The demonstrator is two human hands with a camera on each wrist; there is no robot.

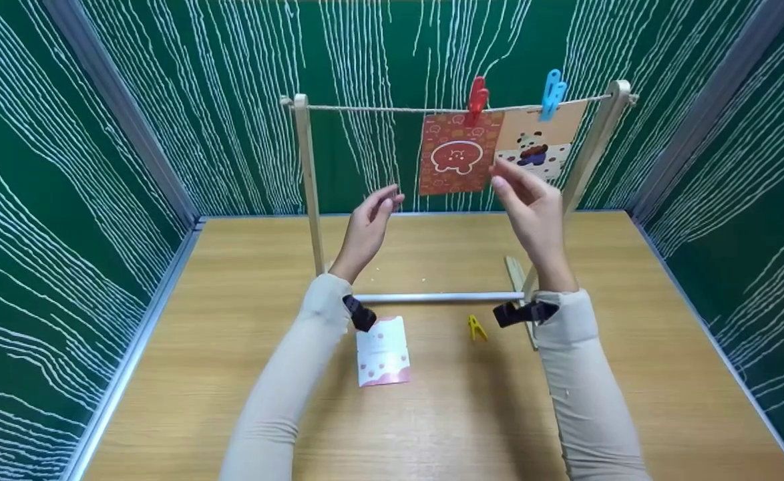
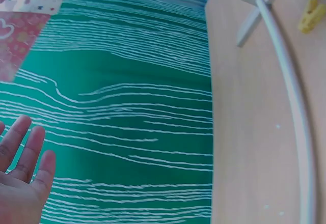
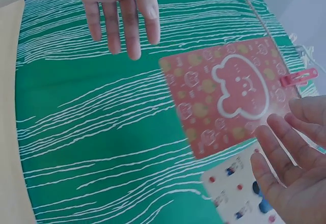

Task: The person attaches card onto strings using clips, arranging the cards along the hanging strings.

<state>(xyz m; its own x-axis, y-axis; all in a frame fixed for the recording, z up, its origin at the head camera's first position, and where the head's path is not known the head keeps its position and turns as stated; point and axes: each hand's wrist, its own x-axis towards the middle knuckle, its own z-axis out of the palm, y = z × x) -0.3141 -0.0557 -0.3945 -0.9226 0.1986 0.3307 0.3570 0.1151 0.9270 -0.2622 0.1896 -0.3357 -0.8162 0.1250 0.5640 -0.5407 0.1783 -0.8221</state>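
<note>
A red bear card point(image 1: 457, 155) hangs from a rope point(image 1: 378, 108) under a red clothespin point(image 1: 477, 97). To its right hangs a peach-and-white panda card point(image 1: 532, 127), under a blue clothespin point(image 1: 552, 93). My right hand point(image 1: 535, 210) is raised in front of where the two cards meet, fingers loosely bent and nothing seen in them; whether a fingertip touches a card I cannot tell. Left of the red card, my left hand point(image 1: 370, 224) is held in the air, apart from it. The left wrist view shows its fingers point(image 2: 31, 155) spread and holding nothing.
The rope spans two wooden posts point(image 1: 308, 180), joined low down by a pale bar point(image 1: 439, 296). On the table point(image 1: 232, 374) lie a white card with pink patterns point(image 1: 383, 354) and a yellow clothespin point(image 1: 476, 327). Green walls with white wavy lines point(image 1: 245, 113) surround the table.
</note>
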